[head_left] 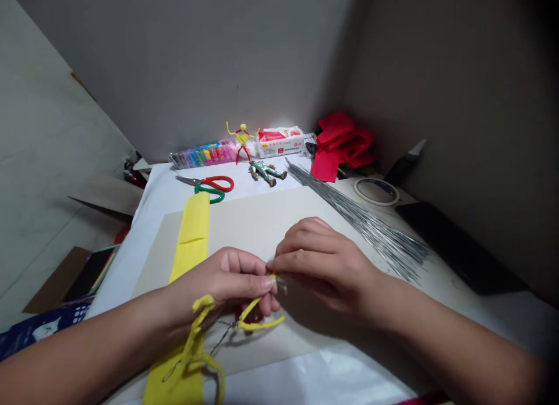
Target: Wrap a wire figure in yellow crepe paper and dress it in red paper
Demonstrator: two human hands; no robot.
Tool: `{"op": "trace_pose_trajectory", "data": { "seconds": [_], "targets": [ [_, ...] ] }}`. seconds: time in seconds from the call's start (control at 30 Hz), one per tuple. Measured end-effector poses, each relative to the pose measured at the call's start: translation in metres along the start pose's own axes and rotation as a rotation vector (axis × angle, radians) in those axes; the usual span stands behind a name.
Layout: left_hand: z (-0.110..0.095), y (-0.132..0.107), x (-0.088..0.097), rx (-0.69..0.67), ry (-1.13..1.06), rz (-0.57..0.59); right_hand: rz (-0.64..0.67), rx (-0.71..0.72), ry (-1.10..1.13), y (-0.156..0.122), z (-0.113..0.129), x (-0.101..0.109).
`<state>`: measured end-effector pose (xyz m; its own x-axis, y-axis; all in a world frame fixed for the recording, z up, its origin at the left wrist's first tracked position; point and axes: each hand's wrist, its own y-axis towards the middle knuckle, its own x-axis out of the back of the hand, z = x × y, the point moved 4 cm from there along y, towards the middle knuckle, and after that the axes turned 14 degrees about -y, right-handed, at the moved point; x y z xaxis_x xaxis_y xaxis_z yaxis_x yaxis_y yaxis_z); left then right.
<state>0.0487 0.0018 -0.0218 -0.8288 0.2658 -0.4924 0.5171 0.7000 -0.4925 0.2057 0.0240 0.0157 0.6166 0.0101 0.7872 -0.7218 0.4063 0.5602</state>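
Observation:
My left hand is closed in a pinch on a twisted-wire figure partly wrapped in yellow paper. Its bare, twisted grey wire shows in the middle, and yellow-wrapped limbs hang below my fingers and over my left wrist. My right hand meets the left one fingertip to fingertip, pinching the yellow end of a limb; a small, blurred, whitish bit shows just below. Under my left forearm runs a long yellow crepe paper strip. Something dark red, partly hidden, lies behind the figure.
A pale board covers the tabletop. Farther back are scissors, a yellow-and-red figure, a silvery-green figure, colourful clay packs, and red crepe paper. Rightward lie wires, a tape roll and a phone.

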Motion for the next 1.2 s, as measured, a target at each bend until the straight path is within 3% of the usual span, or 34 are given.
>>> {"op": "trace_pose_trajectory", "data": {
  "seconds": [0.27, 0.47, 0.63, 0.87, 1.07, 1.2],
  "targets": [
    [-0.007, 0.004, 0.01, -0.004, -0.006, 0.01, 0.081, -0.173, -0.06, 0.0, -0.006, -0.008],
    [-0.021, 0.009, 0.026, -0.11, -0.034, -0.053, 0.017, -0.452, 0.077, 0.0, -0.011, 0.002],
    [-0.03, 0.004, 0.029, -0.182, -0.02, -0.03, -0.057, -0.657, 0.104, -0.003, -0.02, 0.005],
    [-0.035, -0.004, 0.023, -0.234, 0.019, 0.032, -0.131, -0.698, 0.11, -0.006, -0.017, -0.004],
    [-0.04, -0.005, 0.032, -0.357, 0.13, -0.222, -0.033, -0.661, 0.126, -0.007, -0.016, -0.019],
    [-0.03, -0.003, 0.023, -0.288, 0.299, -0.206, -0.049, -0.625, 0.167, -0.004, -0.017, -0.023]
  ]
}}
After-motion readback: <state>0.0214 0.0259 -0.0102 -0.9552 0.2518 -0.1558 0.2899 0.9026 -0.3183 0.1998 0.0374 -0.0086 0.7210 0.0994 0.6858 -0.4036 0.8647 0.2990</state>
